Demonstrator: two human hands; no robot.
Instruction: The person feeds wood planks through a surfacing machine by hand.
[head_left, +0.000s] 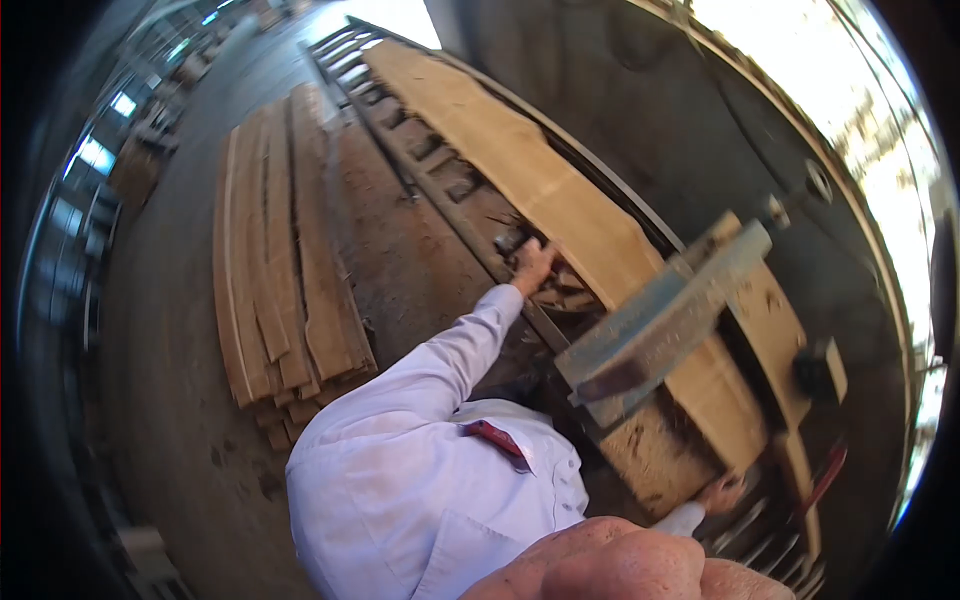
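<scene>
while the person leans over the long plank (560, 200) lying along the metal track (420, 160), the left hand (532, 265) reaches to scraps beside its edge, fingers curled, grip unclear. near the plank's rough sawn end, the right hand (722, 493) touches it; i cannot tell how open. it looks heavy, stiff, splintery; best held by the edges. thin boards (285, 260) lie stacked beyond the track.
</scene>
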